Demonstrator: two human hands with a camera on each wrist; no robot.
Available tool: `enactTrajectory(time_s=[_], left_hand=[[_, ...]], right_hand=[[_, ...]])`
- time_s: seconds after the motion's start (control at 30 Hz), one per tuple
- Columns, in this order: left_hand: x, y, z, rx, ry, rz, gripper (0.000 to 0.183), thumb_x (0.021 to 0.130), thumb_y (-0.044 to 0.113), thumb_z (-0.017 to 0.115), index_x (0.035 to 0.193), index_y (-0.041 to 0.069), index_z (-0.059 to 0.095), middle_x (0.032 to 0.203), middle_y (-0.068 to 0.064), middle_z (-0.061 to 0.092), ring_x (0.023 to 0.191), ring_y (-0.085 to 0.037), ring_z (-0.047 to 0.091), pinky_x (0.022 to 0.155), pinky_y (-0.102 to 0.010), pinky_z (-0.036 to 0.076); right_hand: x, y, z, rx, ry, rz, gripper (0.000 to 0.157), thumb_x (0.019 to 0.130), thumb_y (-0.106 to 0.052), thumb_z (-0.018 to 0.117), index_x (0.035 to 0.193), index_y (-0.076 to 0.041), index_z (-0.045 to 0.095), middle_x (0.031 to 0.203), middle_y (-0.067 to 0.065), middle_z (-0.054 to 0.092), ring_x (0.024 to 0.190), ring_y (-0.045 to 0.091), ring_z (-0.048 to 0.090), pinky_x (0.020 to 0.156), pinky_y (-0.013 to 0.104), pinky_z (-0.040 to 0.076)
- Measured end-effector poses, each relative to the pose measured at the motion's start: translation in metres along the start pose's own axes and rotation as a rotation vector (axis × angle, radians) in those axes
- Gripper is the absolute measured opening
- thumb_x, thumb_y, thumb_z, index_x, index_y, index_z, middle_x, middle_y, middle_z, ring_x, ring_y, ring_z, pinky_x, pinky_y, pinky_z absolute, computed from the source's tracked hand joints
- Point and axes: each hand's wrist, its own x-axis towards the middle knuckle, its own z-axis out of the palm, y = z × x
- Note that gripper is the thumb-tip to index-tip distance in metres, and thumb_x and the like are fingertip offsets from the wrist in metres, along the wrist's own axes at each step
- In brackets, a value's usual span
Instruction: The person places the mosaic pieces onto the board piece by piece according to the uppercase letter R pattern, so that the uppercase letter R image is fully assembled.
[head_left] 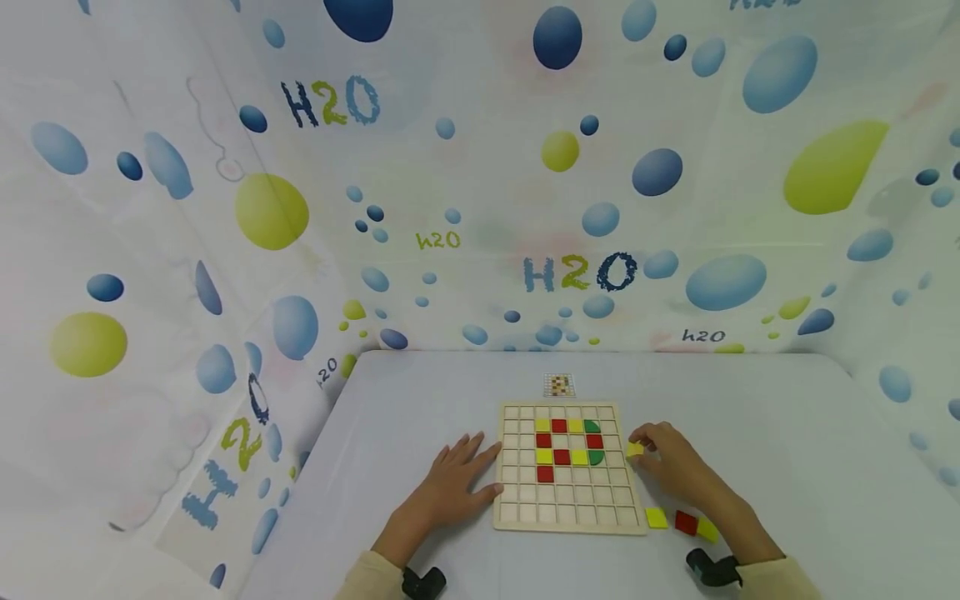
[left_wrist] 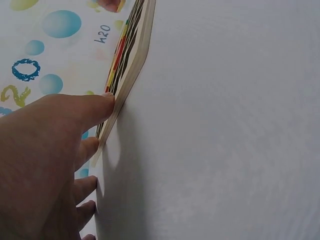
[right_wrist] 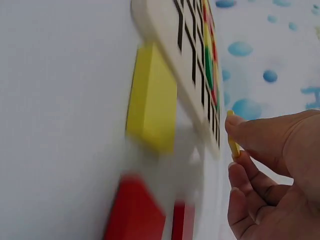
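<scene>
A wooden grid board (head_left: 517, 515) lies on the white table, with red and yellow square tiles and two green rounded tiles set in its upper middle cells. My left hand (head_left: 457, 482) rests at the board's left edge, fingers spread; in the left wrist view the thumb (left_wrist: 102, 107) touches the side of the frame. Beyond the right edge, my right hand (head_left: 675, 462) pinches a yellow tile (head_left: 635, 449) between thumb and fingers. The right wrist view shows that yellow tile (right_wrist: 233, 140) held on its edge, above the table.
Near the board's lower right corner lie a yellow tile (head_left: 656, 518), a red tile (head_left: 686, 522) and another yellow tile (head_left: 707, 529), close to my right forearm. A small printed pattern card (head_left: 559, 384) lies behind the board. A patterned curtain (head_left: 480, 183) hangs behind the table.
</scene>
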Motion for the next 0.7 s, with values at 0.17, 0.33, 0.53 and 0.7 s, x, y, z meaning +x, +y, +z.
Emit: enactTrajectory(time_s=[0.17,0.33,0.53,0.7], left_hand=[[0.001,0.000,0.000,-0.001,0.008,0.004,0.070,0.104,0.061,0.053,0.164,0.029,0.041,0.173,-0.009,0.031,0.161,-0.037,0.025,0.128,-0.064,0.020],[0.001,0.001,0.000,-0.003,0.014,0.006,0.069,0.103,0.060,0.055,0.164,0.028,0.042,0.173,-0.009,0.032,0.161,-0.037,0.025,0.127,-0.065,0.020],[0.001,0.001,0.001,0.011,0.012,0.000,0.069,0.103,0.060,0.055,0.163,0.029,0.043,0.173,-0.009,0.032,0.161,-0.037,0.026,0.127,-0.065,0.021],[0.001,0.001,0.001,0.019,0.015,-0.002,0.070,0.103,0.061,0.055,0.163,0.029,0.043,0.172,-0.009,0.033,0.161,-0.036,0.026,0.127,-0.065,0.022]], right_hand=[[0.003,-0.025,0.017,0.028,-0.032,-0.020,0.025,0.095,-0.014,0.079,0.119,-0.012,0.069,0.110,0.002,0.061,0.103,0.018,0.057,0.097,0.039,0.058],[0.004,-0.049,0.038,0.053,-0.051,-0.029,0.024,0.093,-0.015,0.081,0.115,-0.014,0.072,0.107,-0.002,0.060,0.100,0.015,0.054,0.095,0.036,0.057],[0.003,-0.068,0.058,0.043,-0.045,-0.088,0.022,0.091,-0.013,0.084,0.107,-0.019,0.071,0.103,-0.007,0.060,0.098,0.013,0.052,0.090,0.031,0.056],[0.003,-0.075,0.065,0.013,-0.035,-0.145,0.020,0.089,-0.012,0.085,0.098,-0.022,0.069,0.100,-0.009,0.060,0.095,0.010,0.050,0.083,0.026,0.053]])
